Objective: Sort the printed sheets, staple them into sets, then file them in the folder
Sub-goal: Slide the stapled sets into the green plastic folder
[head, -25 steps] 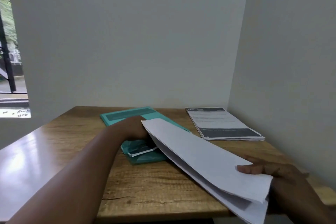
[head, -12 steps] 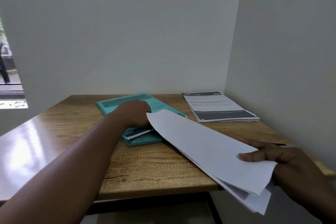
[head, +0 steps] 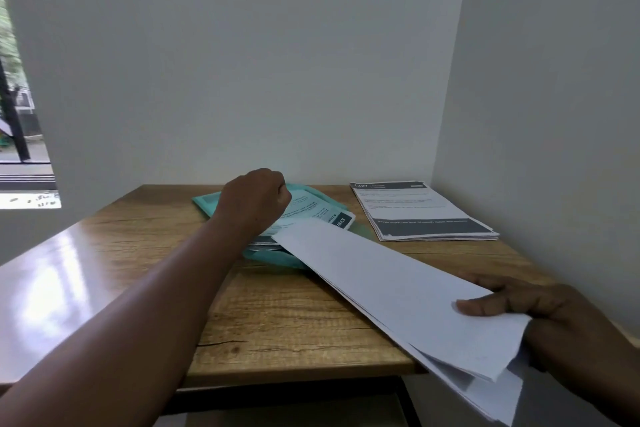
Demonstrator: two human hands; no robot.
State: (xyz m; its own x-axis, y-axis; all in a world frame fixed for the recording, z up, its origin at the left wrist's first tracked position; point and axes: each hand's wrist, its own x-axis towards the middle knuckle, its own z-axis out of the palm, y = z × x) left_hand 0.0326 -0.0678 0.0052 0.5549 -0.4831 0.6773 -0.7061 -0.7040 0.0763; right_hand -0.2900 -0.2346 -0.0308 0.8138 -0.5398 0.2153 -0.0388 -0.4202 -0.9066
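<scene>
The right hand (head: 540,302) sits nearest, at the table's near right corner, its thumb pressed down on top and its fingers curled beneath a thick sheaf of blank-faced white paper sheets (head: 398,291), which it grips at the near end; from this hand the sheaf slants away and to the left, its near end hanging past the edge of the light-brown wood-grain table (head: 287,319), its far corner lying over the teal plastic folder (head: 273,256); beyond and well to the left of the right hand, the left hand (head: 254,201) hovers with its fingers curled tight, and it appears to lift the folder's translucent teal cover, though the fingertips are hidden behind the knuckles, so the hold itself cannot be made out; just right of that hand, printed sheets with a dark header band (head: 329,215) show inside the opened folder; farther right, beyond the right hand and against the wall corner, a flat stack of printed white sheets with grey bands (head: 422,211) lies squarely on the table, apart from the folder.
</scene>
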